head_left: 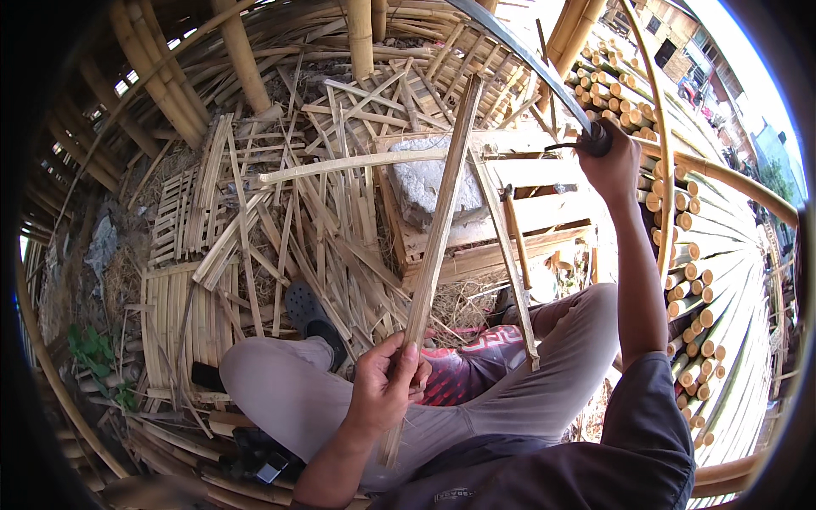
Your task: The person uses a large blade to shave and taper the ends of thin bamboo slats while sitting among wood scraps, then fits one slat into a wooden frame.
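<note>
Low in the view, a seated person's dark shirt (552, 472) and grey trousers (276, 374) fill the foreground, knees bent outward. Above the lap, the left hand (381, 382) is closed on a long split bamboo strip (442, 225), its fingers curled around the lower part and the thumb pressed along it. The strip slants up and slightly right, its lower end hanging beneath the hand. Between the legs lies a red and black patterned cloth (459, 374), and a dark clog (308, 314) shows beyond the left knee.

A narrow slat (507, 255) reaches down to the right thigh. Past the knees stands a low wooden platform (552, 208) bearing a rough grey stone block (416, 191); the held strip crosses in front of the stone and hides part of it. Another pale strip (348, 167) runs crosswise behind the held one. To the left, loose slats (340, 246) cover the ground in a tangle.

Farther out at the right, the right hand (614, 161) is raised, fingers wrapped tightly around the dark handle (597, 138) of a long curved blade (531, 55), which appears apart from the strip. Beyond are stacked bamboo poles (693, 293) with cut ends facing inward, and upright posts (359, 38).
</note>
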Demonstrator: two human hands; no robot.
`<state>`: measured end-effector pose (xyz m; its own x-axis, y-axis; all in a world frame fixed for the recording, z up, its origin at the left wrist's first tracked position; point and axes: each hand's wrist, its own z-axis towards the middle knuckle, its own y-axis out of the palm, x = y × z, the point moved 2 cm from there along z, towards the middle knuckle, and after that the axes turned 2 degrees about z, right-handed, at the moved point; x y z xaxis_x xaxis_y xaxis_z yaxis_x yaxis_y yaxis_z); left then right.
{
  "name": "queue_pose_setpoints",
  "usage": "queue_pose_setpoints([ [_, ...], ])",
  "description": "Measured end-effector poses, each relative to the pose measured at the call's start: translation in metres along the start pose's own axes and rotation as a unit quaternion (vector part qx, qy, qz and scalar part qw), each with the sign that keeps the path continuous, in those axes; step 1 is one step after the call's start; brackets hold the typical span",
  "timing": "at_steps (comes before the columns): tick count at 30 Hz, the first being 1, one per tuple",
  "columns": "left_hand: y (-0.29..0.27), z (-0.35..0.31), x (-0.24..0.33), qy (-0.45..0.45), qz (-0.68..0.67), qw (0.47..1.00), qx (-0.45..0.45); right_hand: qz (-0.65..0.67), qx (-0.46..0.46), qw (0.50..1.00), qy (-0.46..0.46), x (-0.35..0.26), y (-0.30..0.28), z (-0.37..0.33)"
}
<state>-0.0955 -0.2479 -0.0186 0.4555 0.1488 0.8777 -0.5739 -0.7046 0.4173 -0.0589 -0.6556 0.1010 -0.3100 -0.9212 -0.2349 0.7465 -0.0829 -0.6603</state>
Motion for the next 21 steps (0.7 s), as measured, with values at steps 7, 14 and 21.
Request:
queue_pose_setpoints([
  [7,-0.007,0.008,-0.01,0.115,0.254,0.956,0.09,0.121,-0.104,0.986,-0.039,-0.058,-0.012,-0.043],
  [14,0.003,0.007,-0.002,0.263,0.428,0.852,0.146,0.073,-0.235,0.957,-0.154,-0.091,0.0,-0.09],
  [21,0.002,0.003,-0.004,0.281,0.485,0.814,0.149,-0.012,-0.113,0.992,-0.057,-0.03,0.013,-0.039],
])
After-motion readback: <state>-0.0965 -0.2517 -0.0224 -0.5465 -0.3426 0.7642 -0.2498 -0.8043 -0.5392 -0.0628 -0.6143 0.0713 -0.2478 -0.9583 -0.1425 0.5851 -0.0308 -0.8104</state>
